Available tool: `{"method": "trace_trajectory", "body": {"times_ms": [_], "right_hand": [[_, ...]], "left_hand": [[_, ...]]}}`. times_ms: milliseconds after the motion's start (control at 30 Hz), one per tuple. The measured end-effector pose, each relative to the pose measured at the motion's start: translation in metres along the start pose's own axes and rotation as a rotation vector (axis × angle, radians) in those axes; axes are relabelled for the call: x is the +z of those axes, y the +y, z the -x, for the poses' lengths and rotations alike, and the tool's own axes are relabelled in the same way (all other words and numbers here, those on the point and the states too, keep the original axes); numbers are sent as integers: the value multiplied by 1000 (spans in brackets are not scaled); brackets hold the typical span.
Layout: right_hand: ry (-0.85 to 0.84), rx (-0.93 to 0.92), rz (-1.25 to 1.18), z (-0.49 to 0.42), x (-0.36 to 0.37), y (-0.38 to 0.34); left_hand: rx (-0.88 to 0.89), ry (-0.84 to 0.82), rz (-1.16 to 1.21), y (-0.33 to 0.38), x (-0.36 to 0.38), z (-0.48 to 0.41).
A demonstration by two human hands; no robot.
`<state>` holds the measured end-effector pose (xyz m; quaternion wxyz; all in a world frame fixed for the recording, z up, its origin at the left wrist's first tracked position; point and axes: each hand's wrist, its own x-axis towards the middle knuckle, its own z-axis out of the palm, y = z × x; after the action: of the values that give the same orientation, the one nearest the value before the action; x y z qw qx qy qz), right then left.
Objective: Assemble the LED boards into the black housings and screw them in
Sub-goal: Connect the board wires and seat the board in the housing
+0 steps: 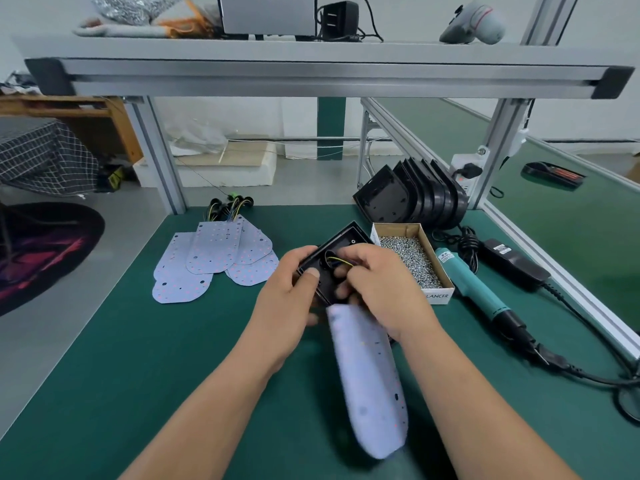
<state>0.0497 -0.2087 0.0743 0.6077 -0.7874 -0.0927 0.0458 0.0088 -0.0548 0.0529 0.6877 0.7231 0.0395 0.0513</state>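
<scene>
Both hands meet over the middle of the green bench mat (138, 358). Nearest to me, a white, round-ended LED board (367, 382) hangs down from between them, blurred, its far end hidden under my right hand (381, 289). My left hand (291, 296) grips the black plastic housing (343, 242) by its left rim, thumb lying on the edge. The housing is tilted up off the mat with its hollow side facing me. My right hand's fingers curl over the housing's near right edge, the thumb beside thin yellow wires (341, 261) inside the hollow. I cannot tell whether it pinches those wires.

Just right of my right hand sits an open cardboard box of small silver screws (412, 261). Beyond it a teal-and-black electric screwdriver (478, 292) lies on the mat, its black cable trailing toward the right edge. To the left, well apart from the hands, lies a fanned pile of white LED boards (214, 261). Bare mat runs between the pile and the hands, and on toward me and the mat's left edge.

Farther back on the right, a row of black housings (412, 199) stands on edge near an aluminium frame post (491, 150). On the left, a bundle of black and yellow wire leads (232, 204) rests at the mat's far edge. An aluminium shelf beam (311, 77) spans overhead.
</scene>
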Motion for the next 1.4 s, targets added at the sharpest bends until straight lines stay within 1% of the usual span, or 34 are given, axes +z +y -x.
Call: {"method": "trace_trajectory", "body": {"times_ms": [67, 133, 267, 333, 400, 433, 533, 600, 767, 900, 1067, 1133, 1300, 1400], "right_hand": [[38, -61, 43, -3, -4, -1], [76, -152, 198, -5, -7, -1], [169, -274, 567, -3, -2, 0], [212, -340, 638, -2, 0, 2], [269, -387, 642, -2, -1, 2], [281, -383, 628, -2, -2, 2], [235, -308, 524, -6, -3, 2], [213, -285, 506, -7, -2, 2], [189, -335, 610, -5, 6, 4], [158, -362, 638, -3, 6, 6], [197, -342, 681, -2, 8, 6], [171, -329, 695, -3, 8, 5], [70, -332, 632, -3, 4, 5], [65, -327, 596, -2, 2, 3]], "left_hand": [[1, -18, 55, 0, 1, 1], [19, -29, 81, 0, 2, 2], [44, -26, 94, -4, 4, 2], [45, -21, 108, -5, 3, 1], [45, 3, 134, -5, 1, 0], [44, 20, 140, -5, 1, -1], [56, 36, 130, -7, 0, -3], [75, 28, 112, -7, 1, -2], [117, 39, 87, -9, 3, 0], [131, 43, 87, -10, 2, 1], [142, 26, 69, -11, 5, 4], [147, 16, 54, -11, 5, 5], [166, 17, 31, -13, 2, 6], [173, 17, 25, -12, 3, 8]]}}
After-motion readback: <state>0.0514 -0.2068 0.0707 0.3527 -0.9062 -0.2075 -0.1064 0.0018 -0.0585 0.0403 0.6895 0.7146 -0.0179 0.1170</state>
